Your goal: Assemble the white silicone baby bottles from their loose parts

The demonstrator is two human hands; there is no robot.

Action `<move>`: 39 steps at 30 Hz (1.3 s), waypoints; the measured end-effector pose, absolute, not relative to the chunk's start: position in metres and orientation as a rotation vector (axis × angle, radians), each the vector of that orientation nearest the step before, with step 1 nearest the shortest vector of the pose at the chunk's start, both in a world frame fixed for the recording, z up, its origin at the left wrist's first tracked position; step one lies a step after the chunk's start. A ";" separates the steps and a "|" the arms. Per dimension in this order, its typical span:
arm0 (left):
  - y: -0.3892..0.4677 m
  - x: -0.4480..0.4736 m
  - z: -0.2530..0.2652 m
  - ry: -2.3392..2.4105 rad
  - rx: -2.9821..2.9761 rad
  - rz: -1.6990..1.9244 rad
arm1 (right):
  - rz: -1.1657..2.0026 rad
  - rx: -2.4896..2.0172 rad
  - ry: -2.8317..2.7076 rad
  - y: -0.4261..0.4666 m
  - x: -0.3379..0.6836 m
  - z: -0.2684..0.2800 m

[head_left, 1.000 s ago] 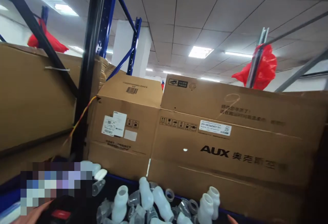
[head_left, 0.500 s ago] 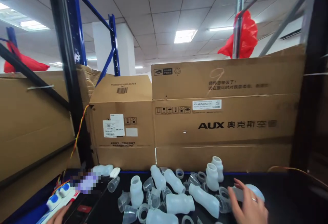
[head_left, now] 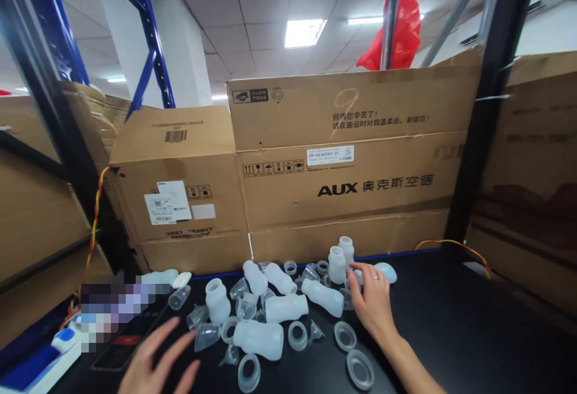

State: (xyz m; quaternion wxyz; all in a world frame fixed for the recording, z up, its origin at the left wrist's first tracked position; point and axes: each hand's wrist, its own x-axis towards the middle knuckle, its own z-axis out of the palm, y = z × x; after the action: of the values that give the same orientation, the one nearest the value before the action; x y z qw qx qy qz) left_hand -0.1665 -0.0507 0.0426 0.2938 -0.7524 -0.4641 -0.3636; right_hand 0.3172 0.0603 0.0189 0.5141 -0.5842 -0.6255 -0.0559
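Okay, left hand (head_left: 143, 365) fingers spread, near clear cup (head_left: 207, 337) on black surface (head_left: 455, 322); right hand (head_left: 374, 304) beside upright white bottles (head_left: 337, 266), can't tell if gripping.

We read “AUX 奥克斯空调” across a cardboard panel (head_left: 369, 168). On it, we also spot a scrawled “9” (head_left: 346, 104) and a white label (head_left: 330, 156) bearing “25.”

"What's in front of you?"

"My left hand (head_left: 157, 361) spreads its fingers above the black table (head_left: 433, 322) near a clear cup (head_left: 207, 337); my right hand (head_left: 372, 301), ring (head_left: 375, 277) on one finger, sits beside two upright white bottles (head_left: 336, 266)."

"And behind the bottles?"

"A cardboard panel (head_left: 279, 201) printed 'AUX.'"
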 end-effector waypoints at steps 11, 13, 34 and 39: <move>0.007 -0.006 0.059 -1.086 -2.480 -0.795 | 0.221 -1.066 -2.134 -0.008 0.259 0.068; 0.013 -0.008 0.056 -1.131 -2.453 -0.867 | 0.222 -1.005 -2.217 -0.019 0.244 0.065; 0.029 -0.036 0.038 -1.253 -2.324 -1.559 | 0.194 -1.045 -2.268 -0.001 0.211 0.029; 0.030 -0.034 0.027 -1.355 -2.202 -1.665 | -0.107 -0.874 -2.224 0.031 0.211 -0.028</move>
State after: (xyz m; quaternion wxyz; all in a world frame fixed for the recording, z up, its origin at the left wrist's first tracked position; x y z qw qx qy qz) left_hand -0.0344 0.0300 0.0273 0.0334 -0.7157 -0.4403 -0.5412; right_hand 0.2113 0.0306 -0.0278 0.3664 -0.3400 -0.8651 -0.0416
